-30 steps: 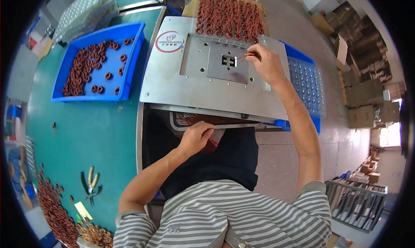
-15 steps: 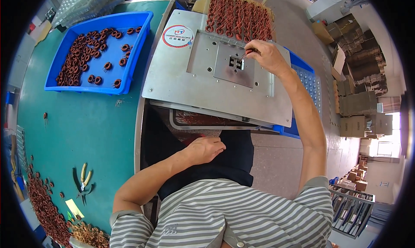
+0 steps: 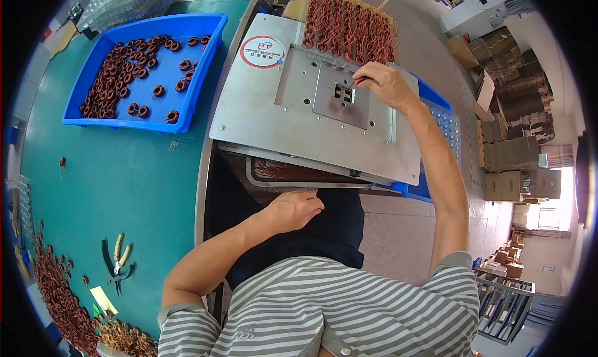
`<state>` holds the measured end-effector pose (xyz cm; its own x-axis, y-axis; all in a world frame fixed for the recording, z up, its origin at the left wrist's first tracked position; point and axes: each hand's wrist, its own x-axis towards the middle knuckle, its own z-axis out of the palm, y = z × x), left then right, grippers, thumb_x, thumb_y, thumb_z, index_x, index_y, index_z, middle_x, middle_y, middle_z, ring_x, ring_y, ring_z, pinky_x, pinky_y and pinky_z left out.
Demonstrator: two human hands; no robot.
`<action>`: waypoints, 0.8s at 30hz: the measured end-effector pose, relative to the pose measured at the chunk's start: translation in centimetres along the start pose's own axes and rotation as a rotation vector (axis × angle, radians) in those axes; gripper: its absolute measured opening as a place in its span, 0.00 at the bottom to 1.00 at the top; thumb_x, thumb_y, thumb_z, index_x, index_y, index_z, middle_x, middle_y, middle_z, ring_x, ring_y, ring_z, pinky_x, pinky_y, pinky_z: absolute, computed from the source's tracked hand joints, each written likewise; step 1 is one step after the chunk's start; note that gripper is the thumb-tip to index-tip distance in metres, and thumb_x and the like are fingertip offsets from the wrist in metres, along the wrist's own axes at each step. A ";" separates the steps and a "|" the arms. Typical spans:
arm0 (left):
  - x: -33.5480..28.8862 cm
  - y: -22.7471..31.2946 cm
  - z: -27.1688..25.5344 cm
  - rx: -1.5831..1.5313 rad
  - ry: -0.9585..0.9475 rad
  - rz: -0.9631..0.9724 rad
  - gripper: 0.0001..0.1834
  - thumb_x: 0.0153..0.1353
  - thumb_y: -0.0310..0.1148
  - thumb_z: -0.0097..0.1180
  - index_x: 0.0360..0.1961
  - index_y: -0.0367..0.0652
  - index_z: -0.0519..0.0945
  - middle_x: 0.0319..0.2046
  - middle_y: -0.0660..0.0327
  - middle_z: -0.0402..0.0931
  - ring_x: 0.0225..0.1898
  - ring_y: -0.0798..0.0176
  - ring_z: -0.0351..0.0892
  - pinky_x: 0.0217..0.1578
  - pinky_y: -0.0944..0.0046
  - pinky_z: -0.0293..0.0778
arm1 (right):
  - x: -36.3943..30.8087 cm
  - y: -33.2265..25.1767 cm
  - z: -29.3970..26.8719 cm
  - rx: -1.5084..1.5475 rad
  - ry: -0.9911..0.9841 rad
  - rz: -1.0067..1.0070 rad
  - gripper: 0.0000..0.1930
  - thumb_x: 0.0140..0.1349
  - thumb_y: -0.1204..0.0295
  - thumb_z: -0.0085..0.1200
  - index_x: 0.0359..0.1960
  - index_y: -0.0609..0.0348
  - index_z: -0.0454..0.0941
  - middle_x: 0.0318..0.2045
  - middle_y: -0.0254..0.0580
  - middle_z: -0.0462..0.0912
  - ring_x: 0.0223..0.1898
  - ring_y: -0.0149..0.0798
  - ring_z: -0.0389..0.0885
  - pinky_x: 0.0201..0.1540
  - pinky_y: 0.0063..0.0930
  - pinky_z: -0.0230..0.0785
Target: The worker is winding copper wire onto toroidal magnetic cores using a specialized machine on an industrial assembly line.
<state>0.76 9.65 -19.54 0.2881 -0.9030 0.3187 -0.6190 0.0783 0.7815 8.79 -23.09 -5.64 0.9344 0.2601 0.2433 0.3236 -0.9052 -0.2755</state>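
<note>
- Currently, I read the right hand (image 3: 387,86) as follows: grip closed, thumb against fingertips, pinching a reddish-brown wire-wound coil (image 3: 367,80), largely covered by the fingers.
- Coil position: just above and beside the square opening (image 3: 344,93) in the metal machine plate (image 3: 249,120). I cannot tell whether its leads touch the plate.
- Left hand (image 3: 294,210): positioned over the dark trousers (image 3: 339,232), below the plate's near edge. Fingers are curled; I cannot tell whether this grip has hold of anything.
- Beyond the plate: rows of red wire-wound coils (image 3: 349,30), leads tangled.
- Under the near edge: a metal-rimmed tray (image 3: 250,170) containing reddish material, partly hidden.
- Left of the machine: a green surface (image 3: 124,182) carrying a blue tray (image 3: 187,114) with loose ring coils (image 3: 112,86) inside, mostly grouped toward its left side.
- Lower left of that surface: pliers (image 3: 118,265), a pale yellow paper slip (image 3: 104,299) and a heap of dark ring coils (image 3: 62,301).
- Right of the machine: a clear pocketed tray (image 3: 445,126), partly behind the right forearm.
</note>
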 end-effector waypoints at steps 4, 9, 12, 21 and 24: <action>-0.2 -0.1 0.0 0.013 -0.010 0.004 0.05 0.58 0.30 0.60 0.35 0.42 0.82 0.31 0.58 0.78 0.34 0.51 0.80 0.35 0.55 0.77 | 0.2 -0.1 1.7 0.042 -0.013 0.025 0.09 0.53 0.75 0.62 0.36 0.61 0.80 0.33 0.42 0.80 0.35 0.44 0.79 0.42 0.33 0.73; -0.4 -0.3 0.0 0.013 -0.017 -0.002 0.06 0.58 0.30 0.59 0.35 0.42 0.81 0.31 0.58 0.78 0.34 0.51 0.80 0.35 0.54 0.77 | 0.4 -0.3 2.6 0.021 -0.037 0.263 0.09 0.54 0.73 0.62 0.36 0.61 0.80 0.32 0.43 0.79 0.34 0.43 0.79 0.41 0.33 0.72; -0.4 -0.4 -0.2 0.007 -0.024 -0.013 0.05 0.58 0.30 0.59 0.35 0.41 0.81 0.31 0.57 0.78 0.35 0.50 0.80 0.35 0.54 0.77 | 0.1 -0.1 2.7 0.079 -0.027 0.348 0.09 0.54 0.73 0.62 0.36 0.60 0.80 0.32 0.43 0.79 0.34 0.43 0.79 0.41 0.34 0.72; 0.5 0.3 -0.8 -0.074 0.038 -0.029 0.06 0.57 0.28 0.60 0.36 0.41 0.82 0.31 0.57 0.79 0.34 0.51 0.80 0.35 0.56 0.77 | -0.2 -0.8 5.5 0.024 0.034 0.217 0.07 0.52 0.76 0.60 0.33 0.62 0.79 0.30 0.46 0.79 0.32 0.49 0.79 0.38 0.38 0.72; 3.4 2.6 -3.1 -0.133 0.136 0.042 0.07 0.56 0.26 0.61 0.37 0.40 0.81 0.31 0.57 0.78 0.33 0.52 0.80 0.34 0.57 0.77 | -0.9 0.1 5.9 0.075 0.099 0.214 0.08 0.50 0.77 0.61 0.34 0.63 0.80 0.29 0.45 0.79 0.30 0.43 0.78 0.34 0.33 0.70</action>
<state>2.40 8.12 -14.75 0.3659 -0.8329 0.4152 -0.5328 0.1783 0.8272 8.86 -21.44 -11.42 0.9650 0.0270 0.2610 0.1331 -0.9077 -0.3980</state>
